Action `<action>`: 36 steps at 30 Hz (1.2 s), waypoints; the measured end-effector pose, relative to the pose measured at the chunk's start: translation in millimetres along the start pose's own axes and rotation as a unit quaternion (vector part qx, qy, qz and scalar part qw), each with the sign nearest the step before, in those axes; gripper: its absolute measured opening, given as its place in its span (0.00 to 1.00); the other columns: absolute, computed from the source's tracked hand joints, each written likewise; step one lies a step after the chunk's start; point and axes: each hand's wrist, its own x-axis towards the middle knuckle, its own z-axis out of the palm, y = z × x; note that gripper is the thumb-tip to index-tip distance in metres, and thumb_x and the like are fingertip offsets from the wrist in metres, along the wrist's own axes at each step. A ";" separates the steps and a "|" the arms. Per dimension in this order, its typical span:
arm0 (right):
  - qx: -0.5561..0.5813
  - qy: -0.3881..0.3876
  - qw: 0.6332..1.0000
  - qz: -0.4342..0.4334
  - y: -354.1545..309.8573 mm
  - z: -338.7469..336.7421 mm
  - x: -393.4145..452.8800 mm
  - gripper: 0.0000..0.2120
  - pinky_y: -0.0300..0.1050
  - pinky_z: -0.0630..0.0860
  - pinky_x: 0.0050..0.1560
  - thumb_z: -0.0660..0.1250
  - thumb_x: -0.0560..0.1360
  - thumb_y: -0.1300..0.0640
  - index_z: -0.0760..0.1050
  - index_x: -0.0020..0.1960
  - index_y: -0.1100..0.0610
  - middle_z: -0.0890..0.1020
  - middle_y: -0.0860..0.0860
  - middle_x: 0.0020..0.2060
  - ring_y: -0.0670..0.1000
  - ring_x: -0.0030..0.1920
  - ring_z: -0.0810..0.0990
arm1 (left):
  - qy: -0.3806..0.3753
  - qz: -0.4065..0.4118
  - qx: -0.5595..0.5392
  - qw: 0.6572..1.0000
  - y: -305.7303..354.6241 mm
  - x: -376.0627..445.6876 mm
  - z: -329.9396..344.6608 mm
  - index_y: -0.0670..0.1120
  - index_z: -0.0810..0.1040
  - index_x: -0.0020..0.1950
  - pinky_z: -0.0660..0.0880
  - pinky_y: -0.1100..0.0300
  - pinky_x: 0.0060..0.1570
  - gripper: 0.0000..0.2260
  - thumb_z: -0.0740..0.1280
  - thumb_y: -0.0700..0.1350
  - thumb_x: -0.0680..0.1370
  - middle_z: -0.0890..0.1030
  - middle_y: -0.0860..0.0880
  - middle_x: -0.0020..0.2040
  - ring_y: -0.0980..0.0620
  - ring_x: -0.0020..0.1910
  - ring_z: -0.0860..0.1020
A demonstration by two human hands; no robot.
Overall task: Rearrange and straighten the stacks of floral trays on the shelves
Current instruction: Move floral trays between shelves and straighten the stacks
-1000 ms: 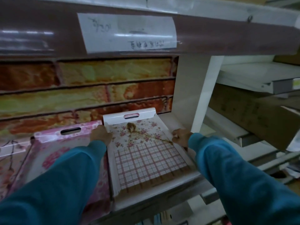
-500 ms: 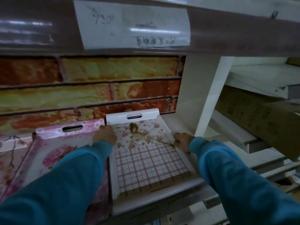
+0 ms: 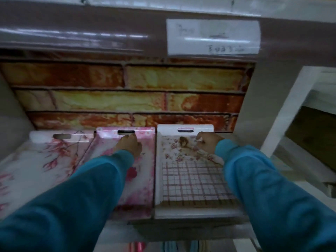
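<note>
- Nearest the camera, two blue sleeves [image 3: 87,193] reach forward over the front edge of the shelf [image 3: 181,228]; folded cloth shows blurred below it
- On the shelf, three floral trays lie side by side: a white branch-print tray [image 3: 36,166] at left, a pink blossom tray [image 3: 141,182] in the middle, a white plaid tray [image 3: 190,180] at right; pink and plaid rims sit just beside each other
- Farther in, the left hand [image 3: 130,145] rests on the pink tray near its handle slot, fingers curled; whether they grip the rim I cannot tell
- The right hand [image 3: 208,141] lies on the plaid tray's far end, fingers bent against its raised handle rim; an actual grip is unclear
- Behind the trays stands a brick-pattern back panel [image 3: 127,95]; above, a blurred paper label [image 3: 212,36] on the upper shelf edge
</note>
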 end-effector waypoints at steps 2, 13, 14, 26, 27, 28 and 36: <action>0.017 0.004 0.999 -0.045 -35.2 7.5 11.4 0.15 0.39 0.71 0.54 0.61 0.78 0.55 0.75 0.61 0.59 0.79 0.56 0.61 0.57 0.59 0.78 | 0.003 -0.026 0.004 1.000 -30.1 -10.3 -13.0 0.41 0.71 0.67 0.74 0.48 0.61 0.20 0.61 0.47 0.77 0.76 0.38 0.64 0.39 0.63 0.75; -0.029 -0.042 0.997 -0.058 -158.7 63.8 30.2 0.15 0.49 0.76 0.56 0.61 0.76 0.53 0.74 0.59 0.60 0.79 0.61 0.57 0.61 0.57 0.78 | 0.006 -0.103 0.049 0.993 -159.4 -13.7 -42.3 0.40 0.73 0.65 0.72 0.50 0.61 0.19 0.63 0.46 0.76 0.76 0.37 0.64 0.38 0.64 0.74; -0.044 -0.046 0.997 -0.041 -162.1 67.7 30.8 0.17 0.50 0.76 0.57 0.60 0.76 0.53 0.73 0.61 0.61 0.78 0.62 0.59 0.62 0.58 0.78 | -0.005 -0.102 0.052 0.993 -164.9 -11.1 -40.4 0.40 0.73 0.65 0.71 0.51 0.62 0.20 0.63 0.46 0.75 0.76 0.37 0.65 0.38 0.65 0.73; -0.141 -0.037 0.984 0.098 -211.6 87.3 32.1 0.20 0.52 0.72 0.63 0.61 0.76 0.62 0.67 0.68 0.60 0.71 0.61 0.67 0.63 0.66 0.73 | -0.037 0.020 0.146 0.988 -193.6 12.4 -24.1 0.43 0.68 0.70 0.72 0.47 0.62 0.22 0.64 0.44 0.76 0.74 0.40 0.66 0.38 0.64 0.74; -0.141 -0.038 0.984 0.102 -213.8 87.7 33.3 0.20 0.52 0.72 0.63 0.61 0.76 0.63 0.67 0.68 0.60 0.71 0.62 0.67 0.63 0.66 0.73 | -0.042 0.025 0.141 0.989 -194.2 12.7 -22.5 0.43 0.66 0.72 0.72 0.47 0.62 0.24 0.63 0.43 0.76 0.73 0.40 0.67 0.38 0.65 0.74; -0.139 -0.036 0.984 0.107 -214.9 87.7 34.6 0.20 0.52 0.72 0.63 0.61 0.76 0.63 0.67 0.68 0.60 0.71 0.62 0.67 0.62 0.66 0.73 | -0.044 0.030 0.132 0.990 -194.0 13.2 -21.3 0.43 0.65 0.72 0.72 0.46 0.62 0.24 0.63 0.41 0.76 0.72 0.41 0.68 0.37 0.65 0.74; -0.091 -0.020 0.987 0.130 -209.1 87.9 38.0 0.25 0.50 0.76 0.56 0.62 0.75 0.63 0.64 0.72 0.62 0.77 0.62 0.62 0.62 0.61 0.78 | -0.054 0.037 0.105 0.992 -196.9 13.7 -23.4 0.40 0.70 0.68 0.74 0.47 0.59 0.21 0.63 0.39 0.75 0.73 0.39 0.65 0.37 0.62 0.75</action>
